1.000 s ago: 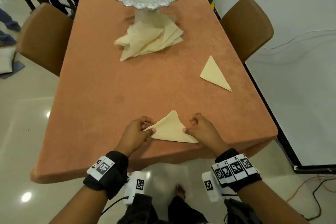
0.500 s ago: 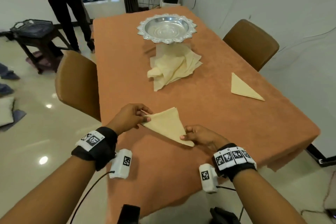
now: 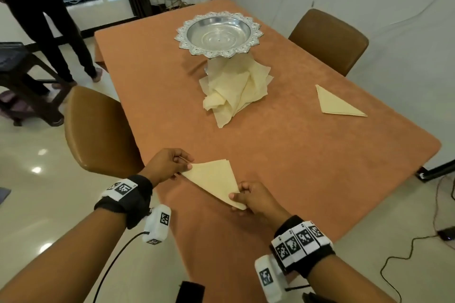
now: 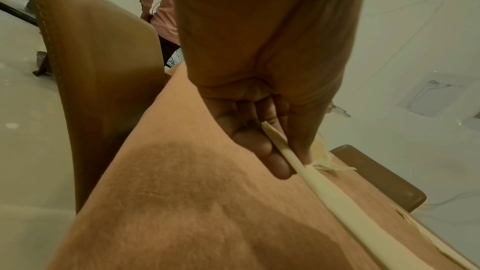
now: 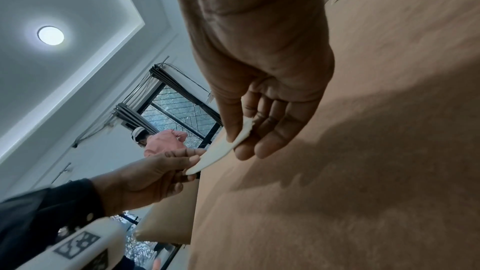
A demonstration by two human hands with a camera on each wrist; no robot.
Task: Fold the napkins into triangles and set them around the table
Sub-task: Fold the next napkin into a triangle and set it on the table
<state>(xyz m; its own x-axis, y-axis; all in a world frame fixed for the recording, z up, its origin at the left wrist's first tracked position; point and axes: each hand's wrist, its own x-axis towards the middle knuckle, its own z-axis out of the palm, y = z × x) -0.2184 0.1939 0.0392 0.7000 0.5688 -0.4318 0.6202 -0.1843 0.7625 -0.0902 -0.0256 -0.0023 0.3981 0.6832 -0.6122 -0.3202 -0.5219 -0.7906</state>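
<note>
A cream napkin folded into a triangle (image 3: 214, 179) is held just above the orange tablecloth (image 3: 283, 155) near the table's left edge. My left hand (image 3: 170, 165) pinches its left corner, thumb on top (image 4: 298, 134). My right hand (image 3: 253, 198) pinches its near corner between thumb and fingers (image 5: 241, 137). In the wrist views the napkin shows edge-on (image 4: 337, 196) (image 5: 221, 149). Another folded triangle (image 3: 334, 103) lies flat at the right side by a chair. A loose pile of unfolded napkins (image 3: 236, 88) sits at the foot of the silver bowl.
A silver footed bowl (image 3: 219, 34) stands mid-table. Brown chairs flank the table, one on the left (image 3: 98, 130), one on the right (image 3: 327, 39). A person in a pink top (image 3: 37, 7) stands at the far left. Cables lie on the floor (image 3: 430, 241) at right.
I have walked from the table's end round to its left side, carrying the folded triangle in both hands. The hands keep their pinch on the same two corners.
</note>
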